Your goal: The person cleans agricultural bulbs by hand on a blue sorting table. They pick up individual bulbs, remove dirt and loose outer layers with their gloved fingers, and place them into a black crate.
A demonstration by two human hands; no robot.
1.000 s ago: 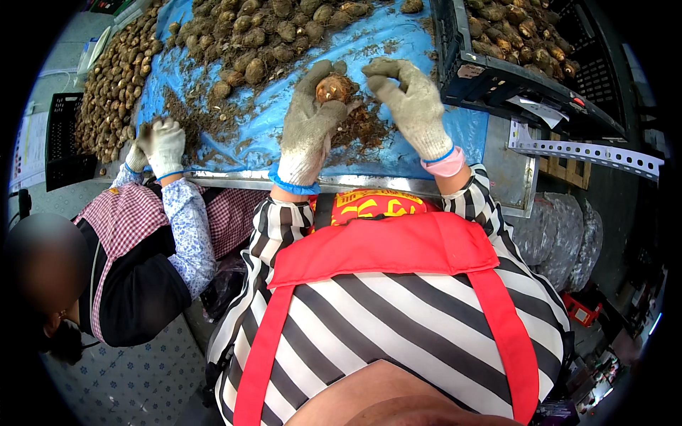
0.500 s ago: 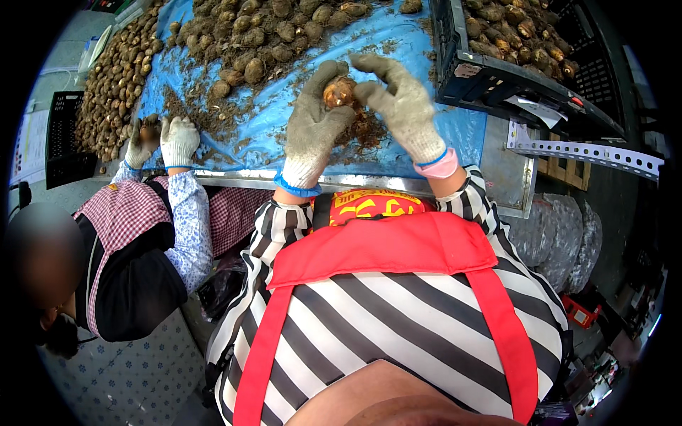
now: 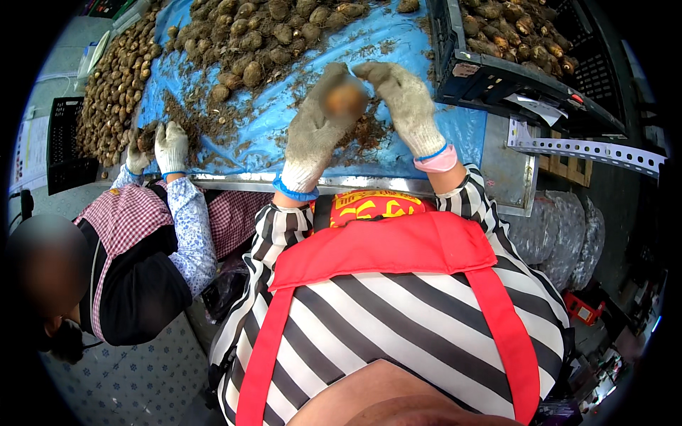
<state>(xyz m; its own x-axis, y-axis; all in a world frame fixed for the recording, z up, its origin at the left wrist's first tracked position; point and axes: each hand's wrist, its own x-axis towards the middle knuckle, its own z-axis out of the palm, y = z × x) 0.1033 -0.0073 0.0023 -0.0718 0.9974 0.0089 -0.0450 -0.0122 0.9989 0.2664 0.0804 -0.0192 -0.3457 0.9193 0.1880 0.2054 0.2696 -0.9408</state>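
My left hand [image 3: 317, 131], in a soiled white knit glove, is closed around a brown taro corm [image 3: 347, 99], blurred in this view. Beside it, my gloved right hand [image 3: 406, 106] arches over from the right, its fingers extended toward the corm's far end. No object shows in that hand, and its thumb is partly hidden. Beneath both hands, reddish-brown root scraps [image 3: 368, 133] lie on a blue plastic sheet [image 3: 458, 138]. A heap of hairy, soil-covered taro corms [image 3: 249, 39] spreads farther back on the sheet.
A black crate [image 3: 515, 106] of trimmed taros stands at the right. On the left, a co-worker's gloved hands [image 3: 170, 145] work near a pile of cleaner corms [image 3: 117, 92] and another black crate [image 3: 62, 135]. A perforated white metal bar [image 3: 582, 150] juts out at right.
My right hand's fingers have drawn closer together, and its thumb has moved off the corm. My left hand keeps the corm, shifted slightly right. The co-worker's hands have shifted slightly.
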